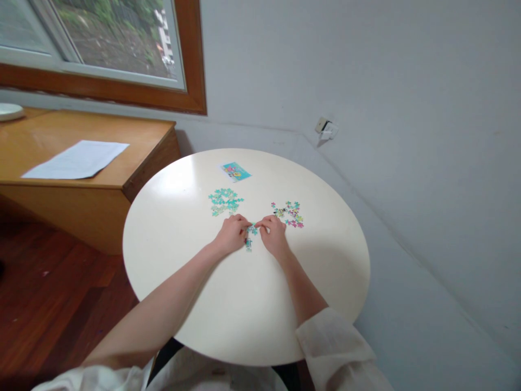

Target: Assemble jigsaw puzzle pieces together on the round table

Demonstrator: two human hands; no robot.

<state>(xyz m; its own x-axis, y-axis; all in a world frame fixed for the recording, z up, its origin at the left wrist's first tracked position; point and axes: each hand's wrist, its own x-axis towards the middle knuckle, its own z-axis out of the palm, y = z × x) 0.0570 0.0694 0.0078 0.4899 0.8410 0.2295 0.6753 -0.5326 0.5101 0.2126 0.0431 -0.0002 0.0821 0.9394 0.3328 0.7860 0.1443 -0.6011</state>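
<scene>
My left hand (233, 234) and my right hand (274, 235) meet over the middle of a round white table (244, 309). Their fingers are curled, and the index fingertips and thumbs close on a small green jigsaw piece (254, 224) between them. Below it lie more joined jigsaw pieces (248, 244), partly hidden by my left hand. Beyond my left hand spreads a loose pile of teal and green jigsaw pieces (225, 201). Past my right hand is a pile of pink, yellow and dark jigsaw pieces (293, 213).
A colourful picture card (235, 171) lies toward the table's far edge. At left stands a wooden desk (154, 142) with a white paper sheet (77, 160) on it. A wall socket with a plug (326, 128) is on the wall behind, right of the window (114, 38).
</scene>
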